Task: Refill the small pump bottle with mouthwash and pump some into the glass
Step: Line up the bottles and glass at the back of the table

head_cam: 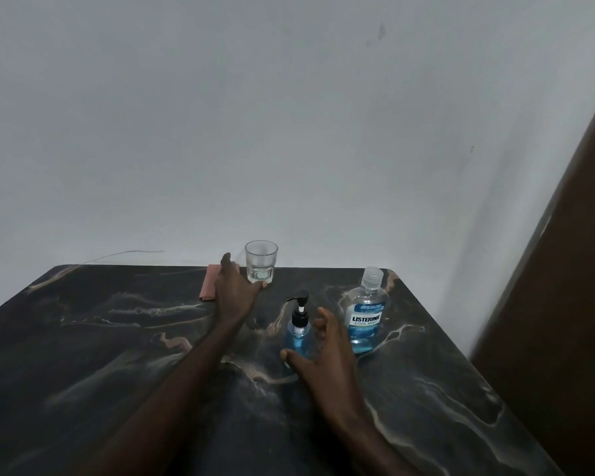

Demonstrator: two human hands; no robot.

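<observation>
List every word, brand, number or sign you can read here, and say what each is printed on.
"LISTERINE": on the blue label of the mouthwash bottle.
"COOL MINT": same label, just below the brand.
Smaller print above and below those words on the label: too small to read.
No text shows on the pump bottle or the glass.

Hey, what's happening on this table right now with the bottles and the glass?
A person is working at a dark marble table. Their left hand reaches to the clear glass at the far edge, thumb at its base, not wrapped round it. Their right hand is spread open around the small pump bottle, which holds blue liquid and has its pump on. The Listerine Cool Mint bottle stands capped to the right, untouched. A folded pink cloth lies beside the left hand.
</observation>
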